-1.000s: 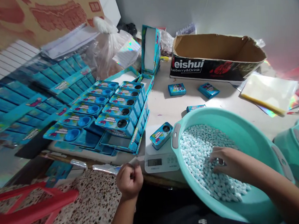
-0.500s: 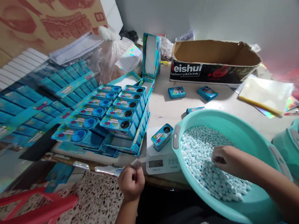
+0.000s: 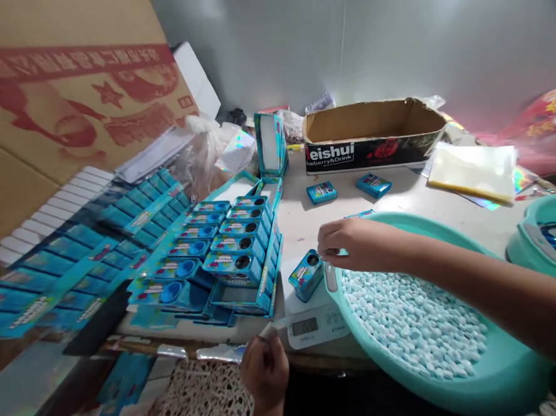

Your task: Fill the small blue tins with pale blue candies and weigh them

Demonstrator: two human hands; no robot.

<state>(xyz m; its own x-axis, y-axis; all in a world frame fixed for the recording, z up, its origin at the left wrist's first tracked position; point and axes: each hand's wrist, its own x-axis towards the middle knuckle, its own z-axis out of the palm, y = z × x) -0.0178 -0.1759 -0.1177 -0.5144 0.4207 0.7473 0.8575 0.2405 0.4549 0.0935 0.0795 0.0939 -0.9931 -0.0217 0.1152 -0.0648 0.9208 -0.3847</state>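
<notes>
The small blue box (image 3: 305, 275) stands on your white scale (image 3: 321, 335), its dark round spot close to the fingertips of your right hand (image 3: 339, 245). Those fingers bend down over the basin's edge; how nearly they meet, and whether they carry anything, you can't tell from here. Your left hand (image 3: 265, 362) is curled closed below the scale, a pale slip (image 3: 268, 330) sticking out of it.

As far as shows, this box is unfinished: it is on the scale, apart from the rows of boxes (image 3: 234, 267) already standing in the tray to its left. Plenty of pale pieces (image 3: 411, 319) are left in the teal basin (image 3: 510, 385). Farther back, loose boxes (image 3: 321, 193) lie on the table (image 3: 298, 222), before the black carton (image 3: 373, 152).
</notes>
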